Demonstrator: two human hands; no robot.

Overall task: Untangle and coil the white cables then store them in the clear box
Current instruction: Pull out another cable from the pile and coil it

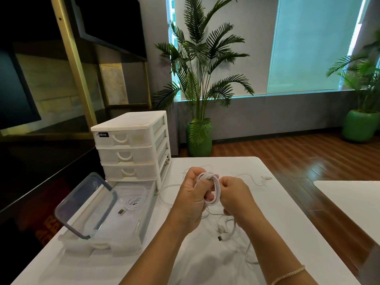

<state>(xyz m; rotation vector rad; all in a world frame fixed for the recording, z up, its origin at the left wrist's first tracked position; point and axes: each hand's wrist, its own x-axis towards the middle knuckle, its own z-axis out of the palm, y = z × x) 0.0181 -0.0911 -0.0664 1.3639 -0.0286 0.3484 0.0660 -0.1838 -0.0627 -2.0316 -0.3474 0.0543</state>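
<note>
Bare left hand (192,199) and right hand (236,197), fingers clenched around looped, smooth white cable (213,187).

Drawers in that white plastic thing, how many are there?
3, stacked in the white drawer unit at the table's far left: the top drawer, the middle drawer and the bottom drawer. All are shut; none looks hidden.
</note>
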